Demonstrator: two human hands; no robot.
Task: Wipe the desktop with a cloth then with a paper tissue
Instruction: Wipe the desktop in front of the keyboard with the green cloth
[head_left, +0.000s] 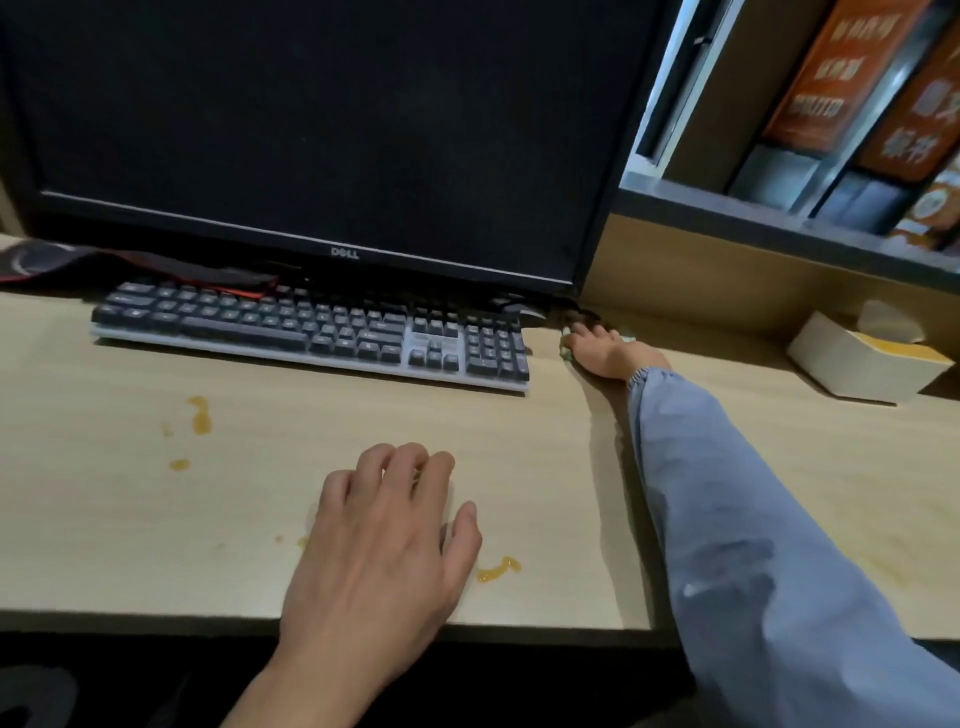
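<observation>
The light wooden desktop (519, 457) carries yellow-brown smears: one at the left (199, 414), a small one below it (179, 464), and one near the front edge (497, 568). My left hand (379, 540) rests on the desk near the front, its fingers loosely bent. My right hand (605, 351), arm in a blue sleeve, reaches far back beside the keyboard's right end and lies on a pale greenish cloth (566, 353). Only the cloth's edges show under that hand. A tissue box (862, 364) with a tissue poking out stands at the back right.
A black keyboard (311, 332) lies under a large dark monitor (332, 130). Behind the keyboard at the left lies a red and black mat (62, 262). A shelf with orange boxes (852, 73) rises at the back right. Cables sit by the monitor's right corner.
</observation>
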